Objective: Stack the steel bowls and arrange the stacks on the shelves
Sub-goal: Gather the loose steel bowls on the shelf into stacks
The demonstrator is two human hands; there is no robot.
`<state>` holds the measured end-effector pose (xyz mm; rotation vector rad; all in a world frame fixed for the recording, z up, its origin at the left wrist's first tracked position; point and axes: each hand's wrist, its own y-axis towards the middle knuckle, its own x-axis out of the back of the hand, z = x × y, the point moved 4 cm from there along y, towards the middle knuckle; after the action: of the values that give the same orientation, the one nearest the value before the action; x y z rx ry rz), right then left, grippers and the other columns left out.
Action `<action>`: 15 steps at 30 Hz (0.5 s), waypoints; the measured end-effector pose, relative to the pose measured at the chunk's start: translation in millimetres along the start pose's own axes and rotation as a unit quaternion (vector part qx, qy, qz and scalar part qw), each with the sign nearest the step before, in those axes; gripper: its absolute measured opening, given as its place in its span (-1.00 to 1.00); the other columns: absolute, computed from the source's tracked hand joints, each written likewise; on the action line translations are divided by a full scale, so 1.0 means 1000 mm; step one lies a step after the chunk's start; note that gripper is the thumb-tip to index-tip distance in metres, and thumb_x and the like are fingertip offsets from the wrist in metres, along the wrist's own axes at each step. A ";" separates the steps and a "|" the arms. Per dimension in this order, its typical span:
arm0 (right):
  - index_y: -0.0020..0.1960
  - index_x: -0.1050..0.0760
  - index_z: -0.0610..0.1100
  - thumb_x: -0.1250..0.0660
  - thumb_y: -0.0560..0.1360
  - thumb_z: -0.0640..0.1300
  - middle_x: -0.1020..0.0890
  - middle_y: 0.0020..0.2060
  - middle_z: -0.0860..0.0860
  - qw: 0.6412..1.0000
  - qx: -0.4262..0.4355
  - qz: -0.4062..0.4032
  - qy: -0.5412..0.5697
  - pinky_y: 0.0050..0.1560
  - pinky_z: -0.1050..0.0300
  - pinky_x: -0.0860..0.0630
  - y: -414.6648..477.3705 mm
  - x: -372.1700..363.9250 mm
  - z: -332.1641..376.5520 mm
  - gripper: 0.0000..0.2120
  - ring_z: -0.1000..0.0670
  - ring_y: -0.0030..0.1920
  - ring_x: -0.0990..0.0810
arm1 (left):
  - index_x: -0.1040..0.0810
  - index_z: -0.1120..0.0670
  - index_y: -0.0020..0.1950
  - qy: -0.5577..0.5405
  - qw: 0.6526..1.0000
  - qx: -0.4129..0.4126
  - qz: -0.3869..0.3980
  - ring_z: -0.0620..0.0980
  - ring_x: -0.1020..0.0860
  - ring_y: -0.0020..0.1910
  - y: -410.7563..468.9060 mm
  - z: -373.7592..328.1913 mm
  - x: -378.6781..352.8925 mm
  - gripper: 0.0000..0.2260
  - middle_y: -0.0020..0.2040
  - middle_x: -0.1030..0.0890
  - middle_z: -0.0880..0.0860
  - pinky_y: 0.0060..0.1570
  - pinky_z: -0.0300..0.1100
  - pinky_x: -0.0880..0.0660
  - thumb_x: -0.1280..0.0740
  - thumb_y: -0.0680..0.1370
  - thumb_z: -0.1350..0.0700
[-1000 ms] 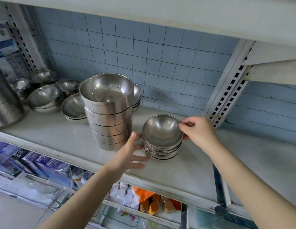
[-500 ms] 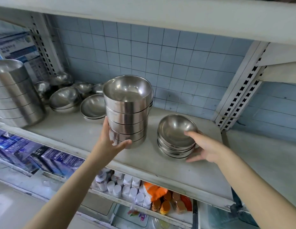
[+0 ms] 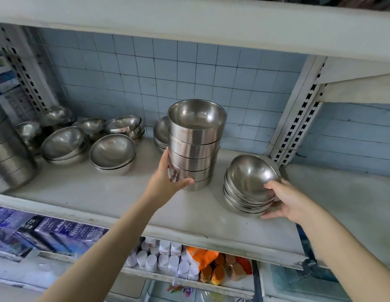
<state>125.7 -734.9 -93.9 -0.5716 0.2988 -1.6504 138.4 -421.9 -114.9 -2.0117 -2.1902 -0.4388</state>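
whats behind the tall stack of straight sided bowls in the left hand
A low stack of rounded bowls peeks out behind the tall stack; most of it is covered, so its count is unclear.

Head camera looks forward and down, close to the shelf (image 3: 124,199).

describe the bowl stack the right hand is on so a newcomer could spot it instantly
On the white middle shelf, look right of the tall stack of straight-sided steel bowls, near the perforated white upright. The short stack of round steel bowls there is the only one tilted, with the right hand cupping its side.
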 end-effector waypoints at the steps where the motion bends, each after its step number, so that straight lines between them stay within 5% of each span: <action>1: 0.14 -0.42 -0.08 -0.23 0.61 -0.23 -0.52 0.02 -0.14 1.000 -0.002 -0.005 0.004 -0.30 -0.25 -0.64 0.000 0.005 -0.001 -0.87 -0.31 0.02 -0.58 | -0.13 -0.07 0.58 -0.002 1.000 -0.003 0.006 -0.54 -0.44 0.13 0.006 0.000 -0.006 -0.09 0.39 -0.47 -0.13 -0.03 -0.50 -0.47 -0.59 0.38 0.18; 5: 0.24 -0.37 -0.11 -0.24 0.61 -0.23 -0.50 -0.06 -0.09 1.000 -0.007 -0.016 0.015 -0.46 -0.20 -0.63 -0.001 0.021 -0.003 -0.78 -0.27 -0.01 -0.56 | -0.09 -0.11 0.58 -0.018 0.999 0.006 0.040 -0.38 -0.44 0.25 0.026 -0.004 -0.030 -0.05 0.42 -0.46 -0.10 0.11 -0.40 -0.50 -0.60 0.36 0.14; 10: 0.20 -0.43 -0.10 -0.25 0.61 -0.24 -0.52 -0.02 -0.10 1.000 -0.001 0.010 -0.001 -0.27 -0.26 -0.65 -0.005 0.026 0.002 -0.82 -0.25 -0.01 -0.57 | -0.04 -0.31 0.54 -0.002 0.997 0.015 0.072 -0.22 -0.39 0.39 0.045 -0.005 -0.054 0.03 0.38 -0.45 -0.27 0.37 0.00 -0.42 -0.61 0.24 -0.13; 12: 0.10 -0.46 -0.08 -0.25 0.61 -0.24 -0.53 -0.01 -0.11 1.000 -0.001 0.024 -0.013 -0.22 -0.29 -0.65 -0.007 0.023 0.004 -0.89 -0.22 -0.07 -0.58 | 0.01 -0.33 0.55 -0.002 0.997 0.015 0.080 -0.21 -0.37 0.41 0.050 -0.007 -0.063 0.07 0.42 -0.40 -0.27 0.39 0.02 -0.40 -0.60 0.22 -0.18; 15: 0.06 -0.49 -0.04 -0.28 0.60 -0.22 -0.57 0.03 -0.15 0.998 -0.001 0.053 -0.035 -0.15 -0.34 -0.65 -0.013 0.011 0.004 -0.90 -0.29 -0.05 -0.62 | 0.10 -0.21 0.60 -0.037 0.996 0.017 0.085 -0.39 -0.42 0.29 0.044 -0.011 -0.070 0.02 0.48 -0.35 -0.19 0.39 -0.12 -0.38 -0.57 0.40 0.00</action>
<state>115.8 -743.2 -82.2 -0.6035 0.2754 -1.5239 188.2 -489.3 -119.5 -2.2067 -2.0294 -0.3080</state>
